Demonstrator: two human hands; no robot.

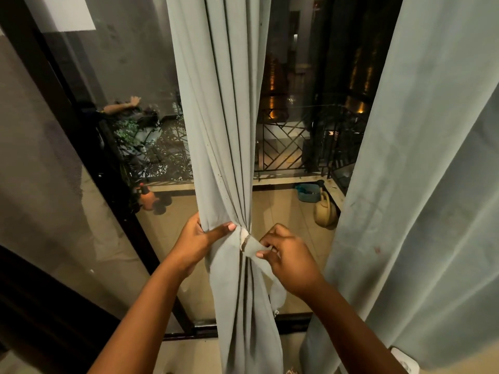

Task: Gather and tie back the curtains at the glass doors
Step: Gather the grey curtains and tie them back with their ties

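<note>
Left of the gathered curtain [224, 147], left hand [198, 240] wrapped around the bunched folds, thumb across the front. Just right of it, right hand [287, 261] pinching the tie-back strip [252, 248]. Farther right, beyond the glass, blue tub [307, 192], contents unclear, beside a watering can [325, 211].

the gathered curtain [224, 130] hangs at centre, in front of the glass door [113, 109]. the left hand [198, 238] grips its left side; the right hand [289, 259] pinches the tie strip [253, 248] on its right. a second curtain [432, 184] hangs further right. behind the glass, a watering can [325, 211] stands between the two curtains.
</note>
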